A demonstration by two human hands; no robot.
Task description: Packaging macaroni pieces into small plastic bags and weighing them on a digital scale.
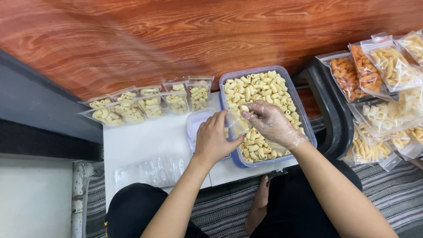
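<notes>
A glossy reddish wood-grain wall (185,31) rises beyond the hand (evenly lit), a striped rug (387,189) on the floor beneath it.

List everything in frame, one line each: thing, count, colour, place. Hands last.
Tub of macaroni: one, clear with blue rim, pale pasta, table's right end.
Small bag being filled: one, clear, over the tub, between both hands.
Filled pasta bags: about nine, clear, pale pasta, rowed along table's far edge.
Empty bags: one stack, clear, table's near left.
Small tub: one, clear, left of the big tub.
Table: one, white, centre.
Bags on the right: a pile, count unclear, orange and pale pasta, on a dark tray.
Mat: striped grey, floor.
Left hand: bare, grip on the bag.
Right hand: clear glove, pinching pasta at the bag's mouth.
</notes>
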